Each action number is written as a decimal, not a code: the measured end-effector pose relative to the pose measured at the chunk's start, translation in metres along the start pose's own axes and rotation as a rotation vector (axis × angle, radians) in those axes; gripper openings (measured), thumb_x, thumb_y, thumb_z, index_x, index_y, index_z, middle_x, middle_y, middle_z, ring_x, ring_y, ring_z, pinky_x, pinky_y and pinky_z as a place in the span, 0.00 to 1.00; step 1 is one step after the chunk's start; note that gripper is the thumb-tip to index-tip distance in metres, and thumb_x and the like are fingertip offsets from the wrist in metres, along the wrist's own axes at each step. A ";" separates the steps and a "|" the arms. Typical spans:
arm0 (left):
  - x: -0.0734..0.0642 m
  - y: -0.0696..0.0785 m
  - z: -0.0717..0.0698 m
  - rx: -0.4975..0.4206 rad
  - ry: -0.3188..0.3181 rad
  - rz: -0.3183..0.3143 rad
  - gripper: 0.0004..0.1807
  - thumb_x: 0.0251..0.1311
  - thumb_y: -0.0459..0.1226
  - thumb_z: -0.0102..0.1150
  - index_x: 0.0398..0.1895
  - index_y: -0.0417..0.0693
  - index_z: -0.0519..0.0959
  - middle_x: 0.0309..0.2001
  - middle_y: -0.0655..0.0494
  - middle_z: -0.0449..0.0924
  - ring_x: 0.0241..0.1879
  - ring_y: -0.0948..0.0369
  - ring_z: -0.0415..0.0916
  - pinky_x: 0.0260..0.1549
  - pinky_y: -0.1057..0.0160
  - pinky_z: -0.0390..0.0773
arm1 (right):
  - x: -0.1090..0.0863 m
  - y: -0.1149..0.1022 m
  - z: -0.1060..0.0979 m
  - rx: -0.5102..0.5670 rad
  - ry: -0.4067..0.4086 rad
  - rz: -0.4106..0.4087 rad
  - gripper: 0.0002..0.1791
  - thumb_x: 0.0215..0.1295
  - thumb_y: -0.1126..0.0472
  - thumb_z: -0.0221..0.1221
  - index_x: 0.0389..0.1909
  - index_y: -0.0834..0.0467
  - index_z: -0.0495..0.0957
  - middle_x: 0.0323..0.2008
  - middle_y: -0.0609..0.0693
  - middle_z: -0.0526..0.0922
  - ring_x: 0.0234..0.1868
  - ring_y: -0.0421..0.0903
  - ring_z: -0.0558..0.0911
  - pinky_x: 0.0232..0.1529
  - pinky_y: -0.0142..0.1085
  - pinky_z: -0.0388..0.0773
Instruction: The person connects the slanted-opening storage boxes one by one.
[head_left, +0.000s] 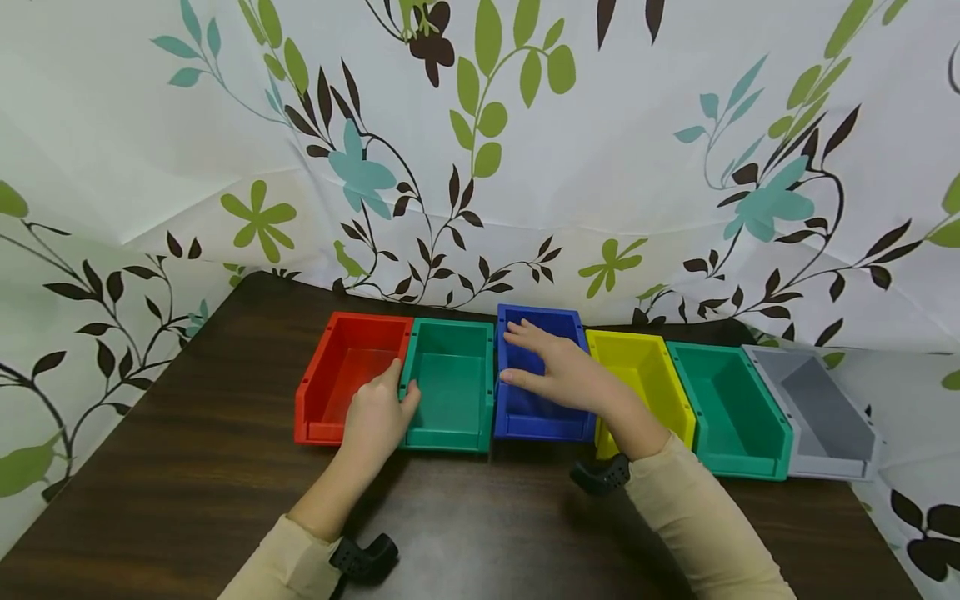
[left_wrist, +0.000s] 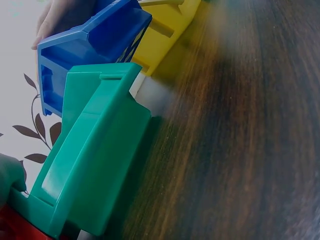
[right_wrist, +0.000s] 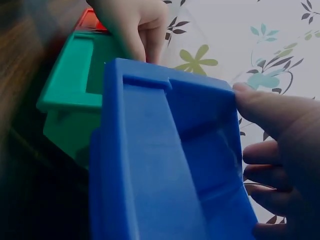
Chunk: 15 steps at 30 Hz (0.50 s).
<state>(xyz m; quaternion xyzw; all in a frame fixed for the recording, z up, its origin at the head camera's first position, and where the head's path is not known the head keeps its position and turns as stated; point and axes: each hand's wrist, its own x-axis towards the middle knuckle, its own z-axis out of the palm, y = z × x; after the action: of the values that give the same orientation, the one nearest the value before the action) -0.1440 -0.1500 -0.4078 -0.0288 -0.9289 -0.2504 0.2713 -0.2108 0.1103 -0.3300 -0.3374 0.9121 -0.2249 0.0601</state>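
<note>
My left hand [head_left: 375,417] pinches the shared side of the red bin [head_left: 315,417] and the left green bin [head_left: 450,437], thumb over the green rim. In the left wrist view, that green bin [left_wrist: 95,160] fills the near left. My right hand [head_left: 566,371] reaches over the blue bin [head_left: 543,427] with fingers spread. In the right wrist view, the thumb [right_wrist: 245,95] meets the rim of the blue bin [right_wrist: 150,165]; whether the other fingers touch it I cannot tell. The blue bin looks raised above its neighbours, its underside partly visible in the left wrist view.
A yellow bin [head_left: 637,367], another green bin [head_left: 742,417] and a grey bin [head_left: 825,408] continue the row to the right. They stand on a dark wooden table [head_left: 480,517]. A leaf-patterned cloth [head_left: 630,142] hangs behind the row.
</note>
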 end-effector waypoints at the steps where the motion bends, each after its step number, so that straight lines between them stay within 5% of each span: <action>1: 0.000 0.000 0.000 -0.001 -0.001 0.001 0.24 0.55 0.34 0.63 0.53 0.26 0.75 0.35 0.34 0.83 0.24 0.46 0.82 0.25 0.52 0.83 | 0.001 0.001 0.000 0.000 -0.007 -0.012 0.38 0.63 0.38 0.54 0.69 0.54 0.62 0.72 0.49 0.59 0.74 0.49 0.55 0.69 0.52 0.58; 15: 0.000 0.001 0.000 0.001 0.000 0.004 0.24 0.55 0.34 0.62 0.53 0.26 0.75 0.33 0.34 0.83 0.22 0.47 0.81 0.24 0.52 0.82 | 0.013 0.006 0.005 -0.039 -0.118 -0.032 0.43 0.61 0.35 0.53 0.71 0.56 0.58 0.73 0.49 0.56 0.75 0.49 0.52 0.70 0.50 0.56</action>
<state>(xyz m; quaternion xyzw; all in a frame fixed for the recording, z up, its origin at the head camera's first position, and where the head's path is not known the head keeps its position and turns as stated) -0.1444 -0.1493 -0.4077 -0.0304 -0.9289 -0.2495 0.2719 -0.2227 0.1045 -0.3362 -0.3657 0.9057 -0.1876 0.1034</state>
